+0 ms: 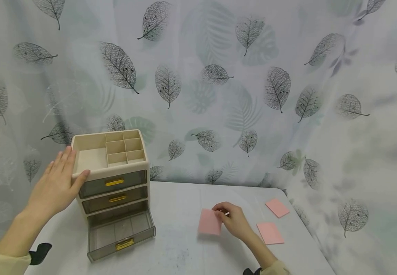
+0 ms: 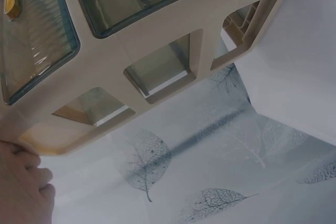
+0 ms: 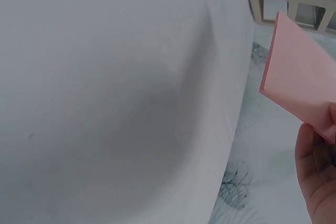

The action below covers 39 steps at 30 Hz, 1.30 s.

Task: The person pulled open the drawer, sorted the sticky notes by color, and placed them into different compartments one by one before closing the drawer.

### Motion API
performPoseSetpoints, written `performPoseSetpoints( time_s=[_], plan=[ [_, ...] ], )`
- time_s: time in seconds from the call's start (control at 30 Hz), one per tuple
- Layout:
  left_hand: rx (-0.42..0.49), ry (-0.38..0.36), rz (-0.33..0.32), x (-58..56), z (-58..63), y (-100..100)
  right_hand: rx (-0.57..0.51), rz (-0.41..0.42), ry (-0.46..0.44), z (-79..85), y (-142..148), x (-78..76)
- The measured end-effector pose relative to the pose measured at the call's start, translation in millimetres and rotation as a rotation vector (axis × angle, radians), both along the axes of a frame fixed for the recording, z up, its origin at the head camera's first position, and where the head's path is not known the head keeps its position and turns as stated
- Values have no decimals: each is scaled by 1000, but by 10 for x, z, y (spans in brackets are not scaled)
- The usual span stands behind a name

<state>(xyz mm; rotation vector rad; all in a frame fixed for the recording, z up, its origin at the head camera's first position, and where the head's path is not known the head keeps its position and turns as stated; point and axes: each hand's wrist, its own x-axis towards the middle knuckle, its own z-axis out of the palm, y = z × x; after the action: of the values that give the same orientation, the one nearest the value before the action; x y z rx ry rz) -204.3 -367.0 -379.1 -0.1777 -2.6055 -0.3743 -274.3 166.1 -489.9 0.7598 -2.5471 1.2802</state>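
Observation:
My left hand (image 1: 52, 187) rests on the left side and top rim of a cream desktop drawer organizer (image 1: 92, 158), its fingers straight along the edge. Of the grey see-through drawers, the bottom drawer (image 1: 121, 231) is pulled out and holds nothing visible; the two above it are closed. In the left wrist view, fingers (image 2: 31, 177) touch the organizer's corner. My right hand (image 1: 234, 219) pinches a pink sticky note pad (image 1: 209, 222) by its edge, raised over the table right of the organizer. The right wrist view shows this pad tilted, thumb and fingers at one corner.
Two more pink sticky note pads, a front pad (image 1: 270, 233) and a back pad (image 1: 277, 208), lie on the white table (image 1: 178, 214) to the right. A leaf-print curtain (image 1: 198, 95) hangs behind the table and along its sides.

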Motion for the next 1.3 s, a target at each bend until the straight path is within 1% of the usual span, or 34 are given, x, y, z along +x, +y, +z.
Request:
performPoseSetpoints(
  time_s=[0.13, 0.3, 0.47, 0.67, 0.87, 1.03, 1.3],
  plan=[
    [-1, 3, 0, 2, -3, -2, -14, -3, 19, 35, -153, -28],
    [-4, 3, 0, 3, 4, -1, -24, 8, 27, 124, -345, -40],
    [-9, 4, -3, -3, 24, -3, -38, 41, 33, 237, -539, -53],
    [-6, 4, -1, -10, 30, -18, -66, 98, 63, 332, -782, -81],
    [-7, -1, 0, -7, 24, -27, -67, 153, 86, 388, -1018, -81],
    [-11, -4, 0, -4, 19, -24, -63, 185, 68, 418, -1223, -72],
    [-10, 3, -1, 0, 13, -17, -73, 243, 68, 423, -1556, -53]
  ],
)
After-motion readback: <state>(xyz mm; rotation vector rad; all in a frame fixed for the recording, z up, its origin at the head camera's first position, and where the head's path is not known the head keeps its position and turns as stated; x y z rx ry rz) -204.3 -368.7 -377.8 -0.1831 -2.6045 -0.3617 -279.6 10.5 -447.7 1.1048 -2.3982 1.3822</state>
